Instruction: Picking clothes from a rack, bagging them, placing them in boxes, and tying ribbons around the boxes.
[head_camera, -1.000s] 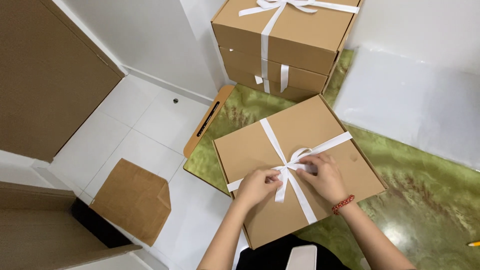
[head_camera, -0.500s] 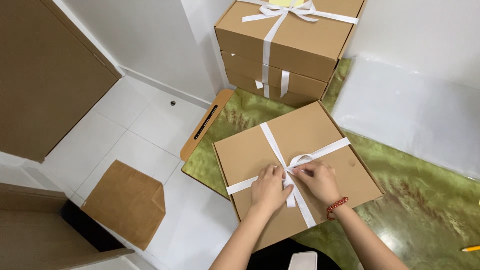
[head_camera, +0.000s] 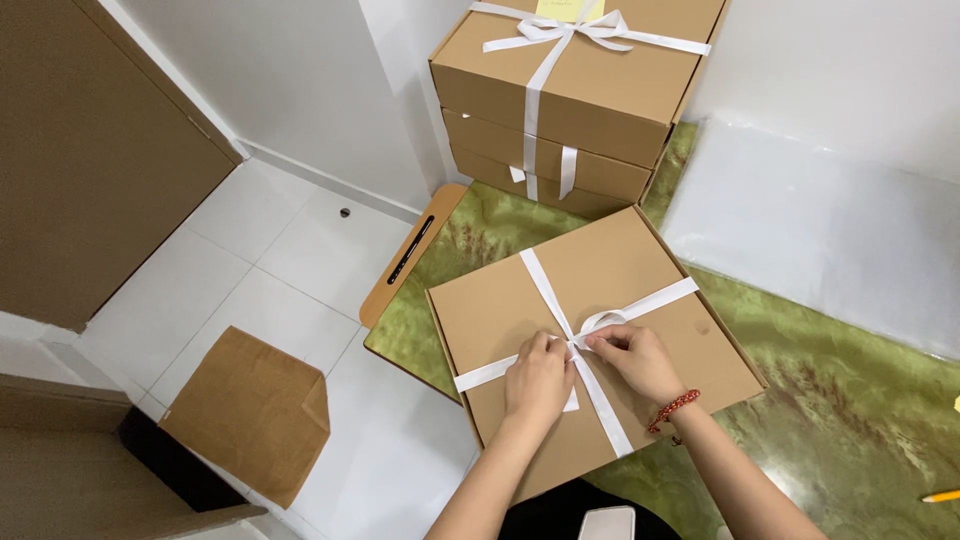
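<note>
Two hands, left hand (head_camera: 538, 378) and right hand (head_camera: 634, 358), pinch white ribbon (head_camera: 598, 322) on one box (head_camera: 590, 340); two tied boxes (head_camera: 575, 95) stacked behind.

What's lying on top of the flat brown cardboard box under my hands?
A white ribbon crosses the flat brown cardboard box, with a loop at the centre. The left hand and right hand pinch it there, covering the knot. The box's contents are hidden.

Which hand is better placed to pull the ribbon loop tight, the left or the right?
Probably the right hand: its fingers touch the loop of the ribbon. The left hand presses at the knot on the box.
</note>
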